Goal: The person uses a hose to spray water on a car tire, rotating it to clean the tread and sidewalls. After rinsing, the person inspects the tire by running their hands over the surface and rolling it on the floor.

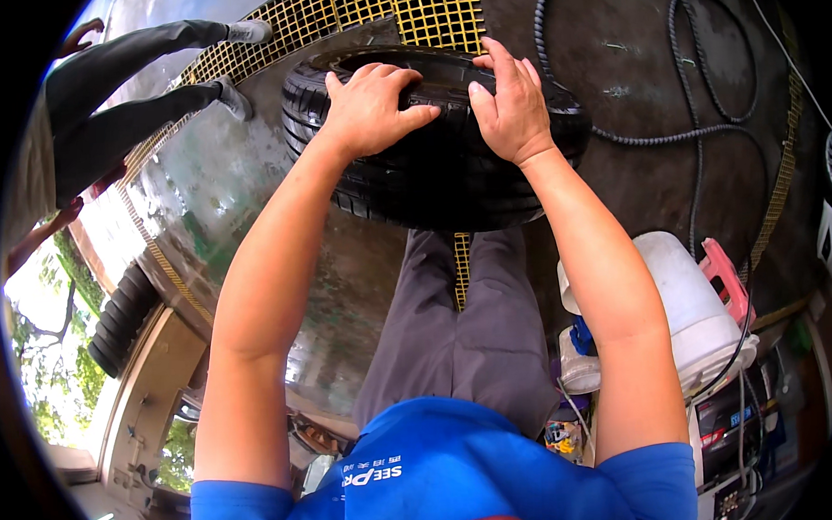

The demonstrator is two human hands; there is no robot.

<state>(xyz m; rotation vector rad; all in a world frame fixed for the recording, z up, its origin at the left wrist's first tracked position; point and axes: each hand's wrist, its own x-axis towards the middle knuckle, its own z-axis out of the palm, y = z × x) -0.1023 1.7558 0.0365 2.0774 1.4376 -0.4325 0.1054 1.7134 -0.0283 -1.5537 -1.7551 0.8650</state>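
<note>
A black car tire (pixel 432 181) is in front of my legs, its grooved tread toward me and its round opening facing up and away. My left hand (pixel 374 110) lies on the tire's upper edge, left of the middle, with thumb and fingers spread. On the right part of the same edge is my right hand (pixel 511 101), its fingers apart and slightly bent. Neither hand wraps round the tire. My feet and the tire's underside are hidden.
Yellow floor grating (pixel 440 16) runs beyond the tire. A dark ribbed hose (pixel 650 140) loops over the floor at right. Beside my right arm stand a white bucket (pixel 683 296) and a pink-red plastic piece (pixel 726 281). Another person (pixel 126 87) stands at far left, near stacked tires (pixel 125 316).
</note>
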